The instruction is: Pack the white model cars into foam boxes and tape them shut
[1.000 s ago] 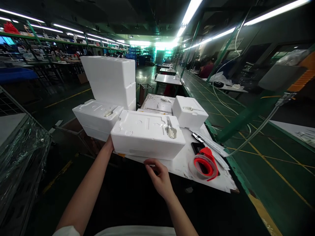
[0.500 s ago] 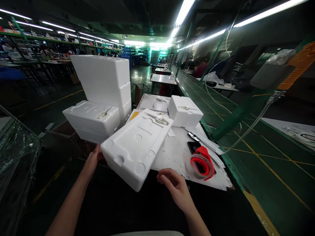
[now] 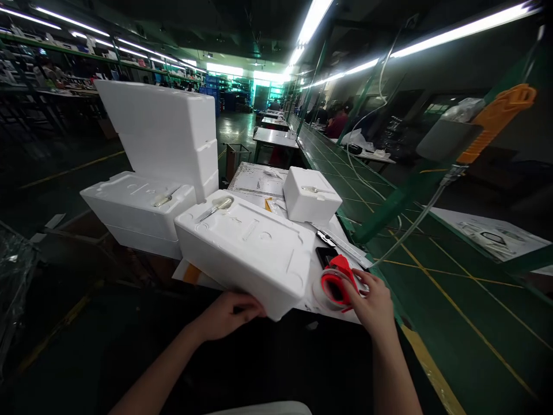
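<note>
A white foam box [image 3: 246, 242] sits at the near edge of the table, turned at an angle, with a small clear bag in a recess of its lid. My left hand [image 3: 228, 316] is at the box's near lower edge, its fingers curled and partly hidden against the underside. To the right, my right hand [image 3: 372, 297] has its fingers around the red tape dispenser [image 3: 343, 266], which carries a roll of clear tape. Behind the dispenser lies a black phone-like object [image 3: 325, 255], partly covered.
Stacked white foam boxes [image 3: 164, 132] rise at the left, with a lower foam box [image 3: 138, 202] before them. A smaller foam box [image 3: 311, 195] stands farther back on the table. A utility knife [image 3: 325, 238] lies near the table's right edge, beside the green conveyor [image 3: 415, 259].
The foam box has swung round, its near end now farther right. My left hand has moved right along its underside. My right hand has gone from beside the box to the tape dispenser.
</note>
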Available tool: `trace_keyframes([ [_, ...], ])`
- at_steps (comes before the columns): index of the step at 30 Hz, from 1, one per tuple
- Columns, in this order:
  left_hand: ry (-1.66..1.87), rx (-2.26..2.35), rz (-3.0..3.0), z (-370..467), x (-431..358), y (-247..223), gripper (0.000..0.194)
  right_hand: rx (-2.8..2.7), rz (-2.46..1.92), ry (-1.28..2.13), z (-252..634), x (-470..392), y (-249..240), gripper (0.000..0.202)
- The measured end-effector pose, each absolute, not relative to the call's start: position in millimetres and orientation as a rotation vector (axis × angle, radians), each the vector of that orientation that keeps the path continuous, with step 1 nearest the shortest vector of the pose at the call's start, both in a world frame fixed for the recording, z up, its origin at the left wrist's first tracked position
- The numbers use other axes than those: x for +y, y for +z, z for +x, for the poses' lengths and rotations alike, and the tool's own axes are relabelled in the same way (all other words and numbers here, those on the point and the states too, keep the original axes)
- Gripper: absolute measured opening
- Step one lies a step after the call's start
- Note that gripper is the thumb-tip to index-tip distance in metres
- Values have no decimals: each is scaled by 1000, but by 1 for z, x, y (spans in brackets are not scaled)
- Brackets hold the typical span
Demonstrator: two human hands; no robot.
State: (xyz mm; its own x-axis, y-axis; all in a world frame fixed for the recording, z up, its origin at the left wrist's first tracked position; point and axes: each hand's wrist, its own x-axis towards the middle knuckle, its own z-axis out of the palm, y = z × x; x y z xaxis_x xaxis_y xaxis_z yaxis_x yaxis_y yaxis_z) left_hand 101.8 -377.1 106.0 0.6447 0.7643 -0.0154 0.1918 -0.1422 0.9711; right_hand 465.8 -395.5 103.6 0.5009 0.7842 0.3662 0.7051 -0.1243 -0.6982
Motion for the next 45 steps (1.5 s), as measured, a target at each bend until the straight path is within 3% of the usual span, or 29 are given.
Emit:
trace_keyframes([
  [5,614,769,1648,131,-338,100,33,-1320,-1817,483,486,-386,86,45],
  [10,670,825,1648,144,-330,104,37,-1304,-1708,319,472,-398,73,55],
  [14,788,874,1652,151,-355,102,36,-1317,-1431,122,442,-426,68,51],
  [20,807,683,1039,157,-395,107,63,-1752,-1164,11,383,-474,97,61],
  [27,849,757,613,138,-405,102,40,-2267,-1032,-20,354,-474,126,60],
  [34,844,837,663,109,-423,121,39,-2362,-890,-16,350,-474,138,56],
  [45,1040,1136,885,34,-409,152,42,-2500,-1001,-301,396,-484,144,45],
])
